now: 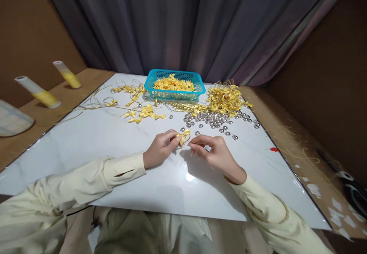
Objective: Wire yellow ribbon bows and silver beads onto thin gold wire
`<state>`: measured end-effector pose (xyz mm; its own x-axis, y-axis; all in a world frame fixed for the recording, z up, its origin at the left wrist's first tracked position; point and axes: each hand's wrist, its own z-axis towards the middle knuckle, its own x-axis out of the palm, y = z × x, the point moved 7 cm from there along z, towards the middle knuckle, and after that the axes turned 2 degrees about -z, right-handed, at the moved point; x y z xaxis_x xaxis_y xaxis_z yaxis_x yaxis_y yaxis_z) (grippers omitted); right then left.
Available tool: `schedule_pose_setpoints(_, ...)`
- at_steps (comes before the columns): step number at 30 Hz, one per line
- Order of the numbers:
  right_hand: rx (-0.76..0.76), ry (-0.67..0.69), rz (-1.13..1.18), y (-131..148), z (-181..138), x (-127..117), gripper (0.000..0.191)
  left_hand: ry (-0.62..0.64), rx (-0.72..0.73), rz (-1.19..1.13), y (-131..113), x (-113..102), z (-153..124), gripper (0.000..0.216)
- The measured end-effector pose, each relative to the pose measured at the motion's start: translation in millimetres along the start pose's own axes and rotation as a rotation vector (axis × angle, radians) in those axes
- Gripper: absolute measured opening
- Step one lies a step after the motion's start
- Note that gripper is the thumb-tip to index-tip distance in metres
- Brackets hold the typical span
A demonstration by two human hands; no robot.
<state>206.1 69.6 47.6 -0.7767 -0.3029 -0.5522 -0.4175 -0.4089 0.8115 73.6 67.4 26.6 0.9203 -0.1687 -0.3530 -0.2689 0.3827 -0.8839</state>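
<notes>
My left hand pinches a yellow ribbon bow between thumb and fingers, above the middle of the white table. A thin cord loop shows at the bow's right side. Close beside it, my right hand is closed in a pinch, its fingertips by the cord loop; whether they grip the cord is too small to make out. Just beyond the hands lie many silver heart-shaped pieces. A small group of loose yellow bows rests to the left of them.
A turquoise basket of yellow bows stands at the back. Right of it is a heap of bows with cords. Golden cords lie in front of the basket. Two yellow-wrapped tubes stand at left. Black-handled scissors lie far right.
</notes>
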Motion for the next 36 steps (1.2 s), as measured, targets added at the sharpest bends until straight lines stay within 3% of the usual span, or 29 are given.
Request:
schedule_pose_setpoints(3,-0.192,-0.12,-0.147,12,-1,-13,0.012,0.021,-0.043,-0.047,2,2,1,0.029)
schedule_pose_setpoints(7,-0.352,-0.239,-0.125,19,-3,-18,0.014,0.09,-0.055,-0.115,1,7,-1,0.03)
schedule_pose_setpoints(19,-0.3,-0.205,-0.044,16,-2,-11,0.01,0.201,-0.122,-0.295,-5,17,-3,0.034)
schedule_pose_setpoints(36,-0.325,-0.193,-0.035,17,-3,-10,0.014,0.2,-0.181,-0.434,4,22,-6,0.024)
